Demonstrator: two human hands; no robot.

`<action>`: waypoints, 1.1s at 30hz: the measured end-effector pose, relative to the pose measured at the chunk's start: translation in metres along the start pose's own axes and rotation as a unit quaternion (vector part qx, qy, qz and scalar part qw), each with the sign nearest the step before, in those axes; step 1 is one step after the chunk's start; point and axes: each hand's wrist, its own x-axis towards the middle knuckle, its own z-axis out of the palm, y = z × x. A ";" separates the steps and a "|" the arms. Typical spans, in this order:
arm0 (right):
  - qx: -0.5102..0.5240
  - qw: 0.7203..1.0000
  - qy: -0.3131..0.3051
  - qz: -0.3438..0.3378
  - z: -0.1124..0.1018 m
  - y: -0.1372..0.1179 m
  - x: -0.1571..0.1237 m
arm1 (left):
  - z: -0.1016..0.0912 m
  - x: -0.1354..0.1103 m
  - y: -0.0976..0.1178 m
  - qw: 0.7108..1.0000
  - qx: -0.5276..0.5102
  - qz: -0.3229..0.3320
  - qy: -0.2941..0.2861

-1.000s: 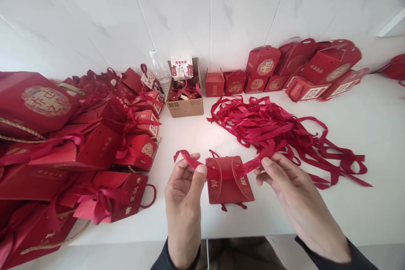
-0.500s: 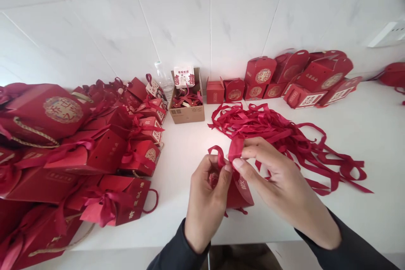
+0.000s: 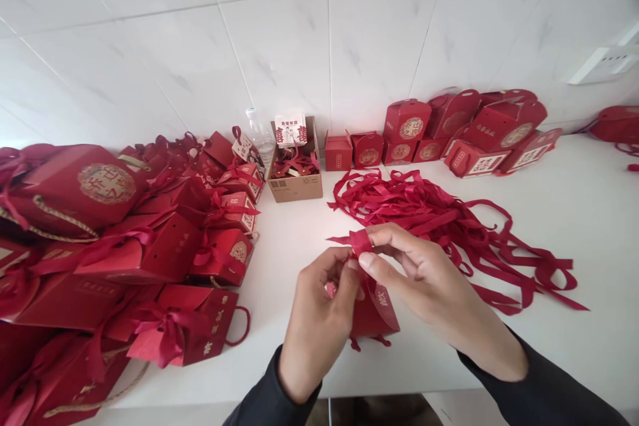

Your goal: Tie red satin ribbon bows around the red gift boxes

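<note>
A small red gift box point(image 3: 373, 314) with gold characters stands on the white table near its front edge. A red ribbon point(image 3: 359, 241) runs over the box's top. My left hand point(image 3: 319, 319) pinches the ribbon from the left, fingers closed, and covers the box's left side. My right hand point(image 3: 429, 286) pinches the same ribbon from the right, thumb and forefinger pressed together just above the box. The two hands touch over the box.
A loose heap of red ribbons point(image 3: 449, 219) lies right behind my hands. Ribbon-tied red boxes and bags point(image 3: 150, 246) crowd the left side. A cardboard carton point(image 3: 295, 176) and a row of open red boxes point(image 3: 449, 133) stand along the tiled wall.
My hands, first apart with the ribbon ends stretched sideways, have come together above the box and now fold the ribbon between them. The view has tilted up slightly.
</note>
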 end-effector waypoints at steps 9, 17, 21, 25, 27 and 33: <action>-0.202 0.974 -0.015 -0.100 -0.013 -0.005 0.002 | -0.010 0.003 0.000 0.992 -0.094 -0.067 -0.043; -0.114 0.984 -0.123 0.066 -0.036 -0.017 -0.006 | -0.017 0.005 -0.007 0.986 -0.133 -0.068 -0.076; -0.124 0.987 -0.083 0.055 -0.029 -0.005 0.003 | -0.016 0.009 -0.009 0.995 0.082 0.059 0.002; -0.118 0.980 -0.147 0.060 -0.020 0.008 0.013 | -0.015 0.010 -0.017 0.963 0.172 0.203 0.034; -0.094 0.978 -0.173 0.064 -0.018 0.011 0.015 | -0.014 0.010 -0.022 0.945 0.190 0.261 0.051; -0.063 0.978 -0.173 0.102 -0.021 0.012 0.014 | -0.012 0.008 -0.031 0.939 0.172 0.289 0.072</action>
